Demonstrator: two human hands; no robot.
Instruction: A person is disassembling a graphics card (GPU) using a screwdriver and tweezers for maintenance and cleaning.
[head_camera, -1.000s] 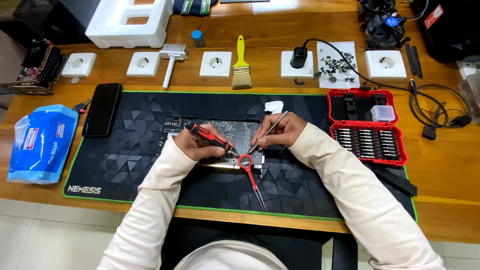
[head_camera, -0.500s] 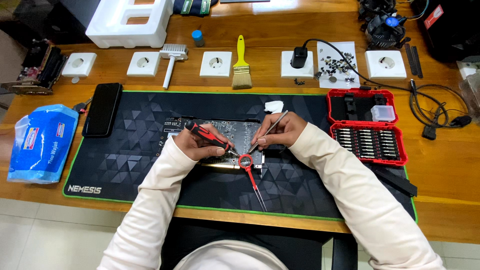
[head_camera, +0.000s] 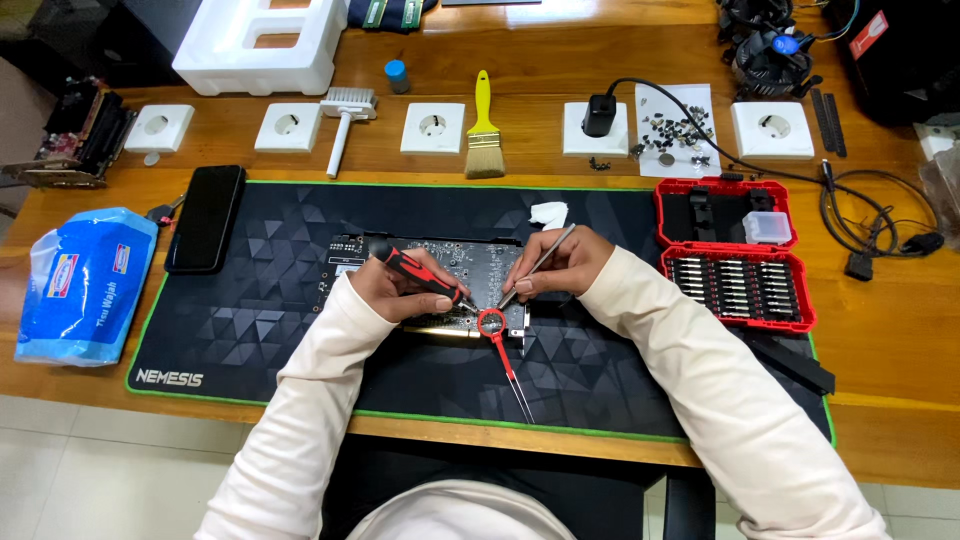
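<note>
Gripped: red-handled screwdriver (head_camera: 418, 274) in left hand (head_camera: 392, 290), metal tweezers (head_camera: 538, 264) in right hand (head_camera: 556, 266); both tips on circuit board (head_camera: 470, 262). Advisable: upright driver, steady tweezers.

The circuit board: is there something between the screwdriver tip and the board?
Nothing visible. The left hand holds the red screwdriver with its tip on the circuit board; the right hand holds tweezers beside it.

Circuit board (head_camera: 440, 262) on mat (head_camera: 250, 300), phone (head_camera: 205, 217) left, bit case (head_camera: 735, 255) right
</note>
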